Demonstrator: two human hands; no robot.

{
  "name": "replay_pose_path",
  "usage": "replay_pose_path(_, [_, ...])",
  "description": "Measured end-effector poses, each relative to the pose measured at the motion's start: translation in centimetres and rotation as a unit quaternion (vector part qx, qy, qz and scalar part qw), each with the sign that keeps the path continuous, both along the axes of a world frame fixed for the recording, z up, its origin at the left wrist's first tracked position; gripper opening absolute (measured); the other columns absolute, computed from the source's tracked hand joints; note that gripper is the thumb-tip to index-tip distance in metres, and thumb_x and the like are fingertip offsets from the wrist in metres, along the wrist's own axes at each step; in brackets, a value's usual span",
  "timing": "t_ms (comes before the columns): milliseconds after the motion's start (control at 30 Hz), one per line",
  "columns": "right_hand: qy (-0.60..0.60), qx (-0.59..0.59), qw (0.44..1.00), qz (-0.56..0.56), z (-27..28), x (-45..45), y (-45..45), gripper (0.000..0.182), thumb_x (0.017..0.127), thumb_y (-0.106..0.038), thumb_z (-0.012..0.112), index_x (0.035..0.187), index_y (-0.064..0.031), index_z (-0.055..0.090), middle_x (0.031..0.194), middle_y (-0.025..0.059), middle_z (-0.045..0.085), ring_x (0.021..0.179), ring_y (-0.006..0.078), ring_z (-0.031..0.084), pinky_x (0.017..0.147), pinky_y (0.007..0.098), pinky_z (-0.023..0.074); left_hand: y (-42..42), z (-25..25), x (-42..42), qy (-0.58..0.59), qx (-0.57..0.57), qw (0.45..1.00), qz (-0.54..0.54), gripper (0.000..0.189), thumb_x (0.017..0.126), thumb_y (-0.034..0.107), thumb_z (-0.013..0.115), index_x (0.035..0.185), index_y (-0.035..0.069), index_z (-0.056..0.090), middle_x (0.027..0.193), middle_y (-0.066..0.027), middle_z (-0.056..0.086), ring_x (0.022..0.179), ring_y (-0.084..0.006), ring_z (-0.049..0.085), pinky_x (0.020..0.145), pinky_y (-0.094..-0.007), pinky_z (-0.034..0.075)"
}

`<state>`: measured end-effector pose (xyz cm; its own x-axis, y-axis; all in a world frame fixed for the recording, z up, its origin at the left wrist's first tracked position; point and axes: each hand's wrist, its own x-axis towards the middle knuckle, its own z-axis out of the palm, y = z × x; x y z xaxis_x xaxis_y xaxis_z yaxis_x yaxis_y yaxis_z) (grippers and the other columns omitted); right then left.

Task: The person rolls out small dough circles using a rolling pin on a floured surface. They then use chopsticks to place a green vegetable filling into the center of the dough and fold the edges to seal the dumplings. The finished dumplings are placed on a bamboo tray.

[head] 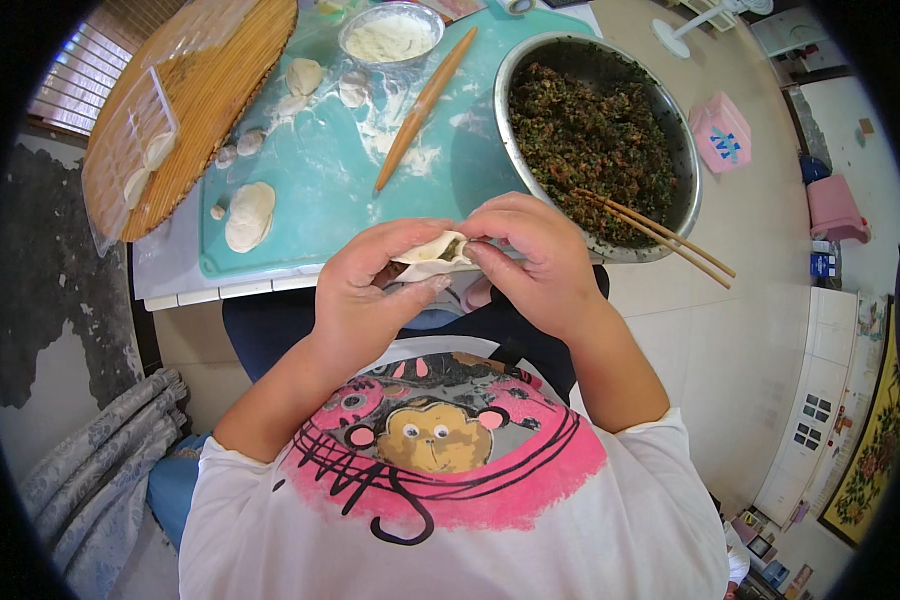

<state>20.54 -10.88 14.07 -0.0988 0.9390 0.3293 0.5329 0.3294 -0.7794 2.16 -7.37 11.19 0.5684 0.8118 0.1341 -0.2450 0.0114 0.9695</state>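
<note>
Between my two hands, in front of the table's near edge, is a partly folded dumpling (433, 255) with green filling showing in its gap. My left hand (371, 277) cups its left side, thumb below and fingers above. At its right end, my right hand (536, 255) pinches the dough edge between thumb and fingers. A steel bowl (502, 112) of chopped meat and greens filling (592, 142) stands just beyond my right hand. Wooden chopsticks (664, 236) rest in it, their ends past the rim. To the left lies a stack of dough wrappers (250, 217).
A floured turquoise mat (307, 165) covers the table. On it are a wooden rolling pin (426, 112), a bowl of flour (391, 37) and several dough pieces (304, 76). A round woven tray (217, 97) at left carries a clear plastic tray (139, 142) with dumplings (157, 152).
</note>
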Motion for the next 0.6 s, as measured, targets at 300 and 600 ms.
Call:
replay_pose_path(300, [-0.038, 0.034, 0.997, -0.065, 0.0, -1.7, -1.2, 0.012, 0.071, -0.009, 0.066, 0.079, -0.0041, 0.059, 0.077, 0.0091, 0.059, 0.071, 0.0274, 0.056, 0.061, 0.0357, 0.0438, 0.0, 0.2, 0.0, 0.121, 0.01, 0.99, 0.066, 0.039, 0.073, -0.004, 0.066, 0.111, 0.001, 0.057, 0.106, -0.0106, 0.058, 0.092, -0.0139, 0.058, 0.076, -0.0245, 0.049])
replay_pose_path(600, [-0.081, 0.122, 0.986, -0.075, -1.3, -1.9, -1.0, 0.018, 0.066, -0.008, 0.069, 0.081, -0.0055, 0.059, 0.078, 0.0076, 0.059, 0.068, 0.0268, 0.056, 0.061, 0.0358, 0.0442, -0.2, -0.5, 0.3, 0.086, 0.032, 0.994, 0.065, 0.037, 0.074, -0.004, 0.065, 0.11, 0.0, 0.057, 0.103, -0.0109, 0.06, 0.088, -0.0136, 0.06, 0.075, -0.0248, 0.049])
